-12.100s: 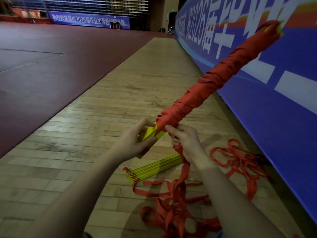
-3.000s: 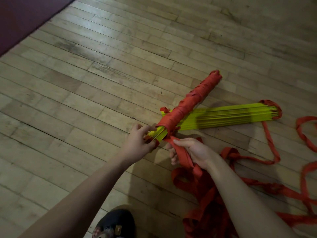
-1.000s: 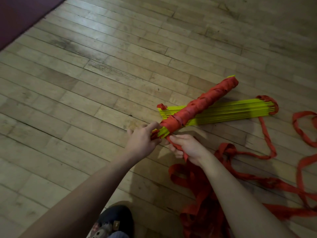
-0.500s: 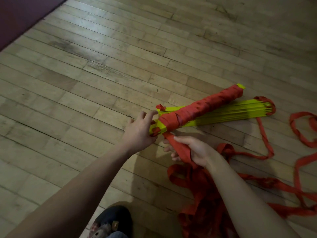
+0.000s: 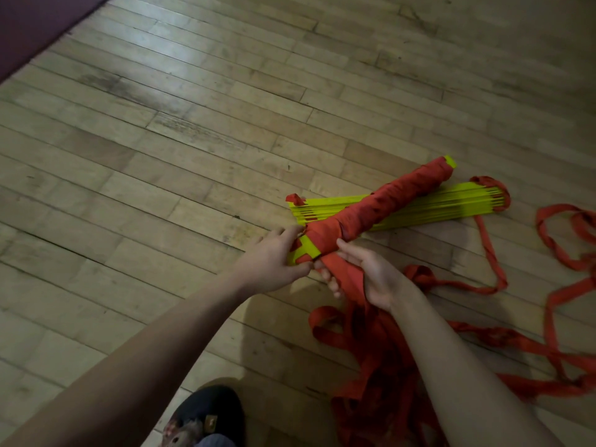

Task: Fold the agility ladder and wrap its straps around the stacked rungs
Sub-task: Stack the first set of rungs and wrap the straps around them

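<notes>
A person's left hand (image 5: 274, 258) gripped the yellow end of the strap-wrapped rung bundle (image 5: 380, 204), held above the wood floor (image 5: 193, 130), while the right hand (image 5: 361, 269) held the red strap (image 5: 342, 269); slack there risked loosening the last turns.

This looks like an indoor sports hall. The floor (image 5: 225, 130) is laid in narrow, pale hardwood strips with staggered joints, scuffed and worn in places, the kind used on a gym court. At the far left corner of the floor a dark maroon surface (image 5: 35, 24) meets the wood along a straight edge, like a court surround or mat. On the floor lies training gear: yellow rungs (image 5: 419, 209) and loose red straps (image 5: 483, 285).
</notes>
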A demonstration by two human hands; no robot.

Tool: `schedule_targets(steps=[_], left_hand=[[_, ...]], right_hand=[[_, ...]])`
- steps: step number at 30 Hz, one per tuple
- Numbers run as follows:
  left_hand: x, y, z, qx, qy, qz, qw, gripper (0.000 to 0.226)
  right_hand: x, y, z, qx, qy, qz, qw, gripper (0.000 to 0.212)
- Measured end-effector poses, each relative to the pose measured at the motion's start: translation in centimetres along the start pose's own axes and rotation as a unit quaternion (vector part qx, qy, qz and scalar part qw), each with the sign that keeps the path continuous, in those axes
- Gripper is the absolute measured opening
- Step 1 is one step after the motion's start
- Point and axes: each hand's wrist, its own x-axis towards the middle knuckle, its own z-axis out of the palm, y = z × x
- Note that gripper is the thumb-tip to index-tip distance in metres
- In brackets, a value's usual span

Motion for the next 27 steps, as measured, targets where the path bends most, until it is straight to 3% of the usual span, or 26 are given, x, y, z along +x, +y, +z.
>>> schedule_targets(steps=[7,12,16,20,23,27], left_hand=[[-0.8,-1.2,-0.2,0.016,0.141,0.026,0.99,0.073],[-1.1,-2.0,-0.9,0.029,0.21,-0.004,0.977,0.058],[-0.6,-2.9,-1.9,0.119,0.216,-0.017,0.969,0.059],[-0.1,-2.7,-1.8,0.183,0.2,-0.015,0.963,0.065],[-0.1,-2.8,-1.7,0.174,0.159,-0.093,0.967,0.067],[-0.7,-3.8,-1.8,0.133,0.204,0.0,0.97,0.062]], right_hand=[[0.0,-1.6,1.2,-0.042,-0.051,-0.025,0.997,0.048],[1.9,-2.3,3.4,-0.054,-0.014,-0.058,0.997,0.041],[2.3,-2.0,3.6,-0.074,-0.007,-0.045,0.996,0.032],[2.0,-1.2,3.0,-0.069,-0.046,-0.027,0.996,0.028],[1.8,-0.6,2.8,-0.067,-0.065,-0.016,0.995,0.03],[1.8,-0.4,2.5,-0.032,-0.086,-0.005,0.996,0.033]])
